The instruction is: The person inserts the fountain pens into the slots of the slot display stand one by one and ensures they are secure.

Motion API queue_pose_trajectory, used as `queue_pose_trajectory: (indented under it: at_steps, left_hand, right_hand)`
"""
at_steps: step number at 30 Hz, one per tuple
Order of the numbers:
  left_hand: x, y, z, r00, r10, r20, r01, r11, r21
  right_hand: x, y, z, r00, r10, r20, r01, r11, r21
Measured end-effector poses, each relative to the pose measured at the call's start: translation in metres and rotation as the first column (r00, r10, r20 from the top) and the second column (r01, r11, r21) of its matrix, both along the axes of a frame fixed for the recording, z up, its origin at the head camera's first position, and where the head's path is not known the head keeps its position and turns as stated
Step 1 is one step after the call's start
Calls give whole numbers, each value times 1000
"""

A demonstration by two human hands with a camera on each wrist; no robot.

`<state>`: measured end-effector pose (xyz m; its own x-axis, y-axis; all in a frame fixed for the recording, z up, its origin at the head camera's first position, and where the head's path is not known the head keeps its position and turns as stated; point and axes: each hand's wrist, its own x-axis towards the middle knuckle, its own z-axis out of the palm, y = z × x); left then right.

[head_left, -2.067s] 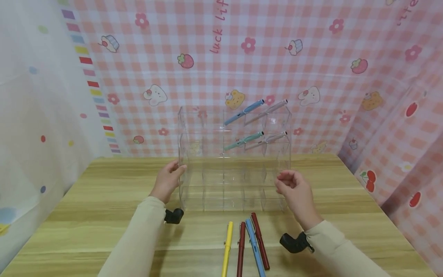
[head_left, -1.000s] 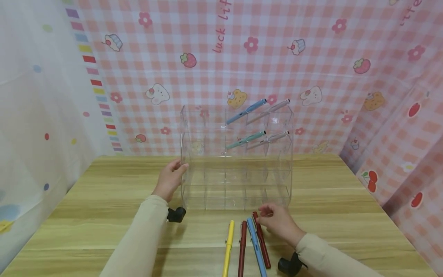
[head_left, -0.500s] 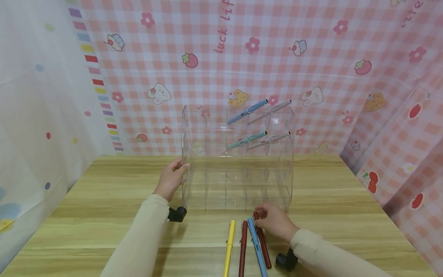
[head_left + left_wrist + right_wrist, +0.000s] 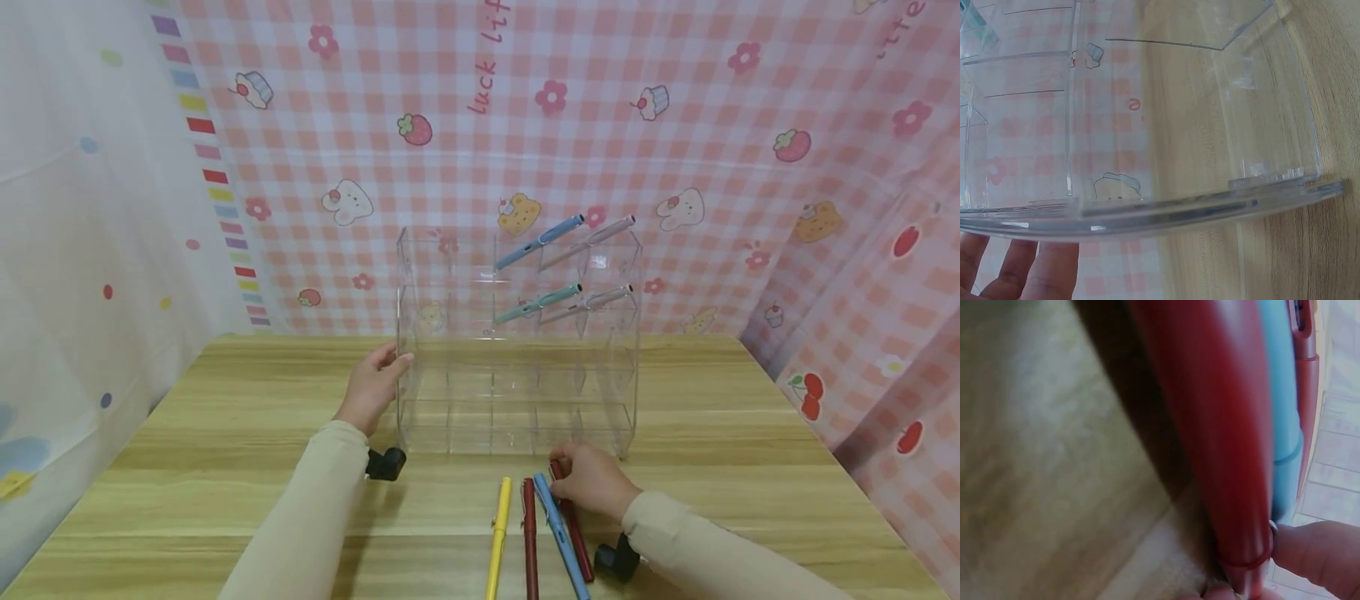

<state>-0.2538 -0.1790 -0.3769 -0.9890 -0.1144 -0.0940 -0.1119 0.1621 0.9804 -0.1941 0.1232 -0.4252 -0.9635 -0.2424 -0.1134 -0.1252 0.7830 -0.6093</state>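
Note:
A clear acrylic pen rack (image 4: 514,383) with tiers of compartments stands on the wooden table. My left hand (image 4: 372,385) holds its left side wall; in the left wrist view the fingers (image 4: 1051,269) meet the outside of that wall. My right hand (image 4: 595,478) pinches the cap end of a dark red pen (image 4: 576,533), which lies on the table in front of the rack. Close up in the right wrist view, the thumb (image 4: 1319,550) presses near the clip of this red pen (image 4: 1216,419). Beside it lie a blue pen (image 4: 561,537), another dark red pen (image 4: 530,542) and a yellow pen (image 4: 498,542).
In the rack's upper tiers, a blue pen (image 4: 540,242), a green pen (image 4: 538,304) and two pale pink pens (image 4: 588,242) lean at a slant. Checked cloth (image 4: 480,150) hangs behind the table (image 4: 247,433). Small black devices (image 4: 386,464) sit at both wrists.
My right hand has come from the rack's right side down to the right-hand red pen and taken hold of its cap end. My left hand has stayed at the rack's left wall.

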Motion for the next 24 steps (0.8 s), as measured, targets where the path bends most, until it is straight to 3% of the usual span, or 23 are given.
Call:
queue_pose_trajectory:
  at_steps: [10, 15, 24]
  left_hand:
    - [1, 1, 1, 1000, 3, -7, -3, 1000, -27]
    - [2, 1, 0, 1000, 0, -9, 0, 1000, -26]
    - [3, 1, 1, 1000, -7, -10, 6, 1000, -29]
  right_hand:
    - [-1, -1, 2, 998, -16, 67, 19, 999, -41]
    - [1, 1, 1, 995, -33, 92, 47, 988, -146]
    - [5, 9, 6, 989, -16, 149, 66, 937, -343]
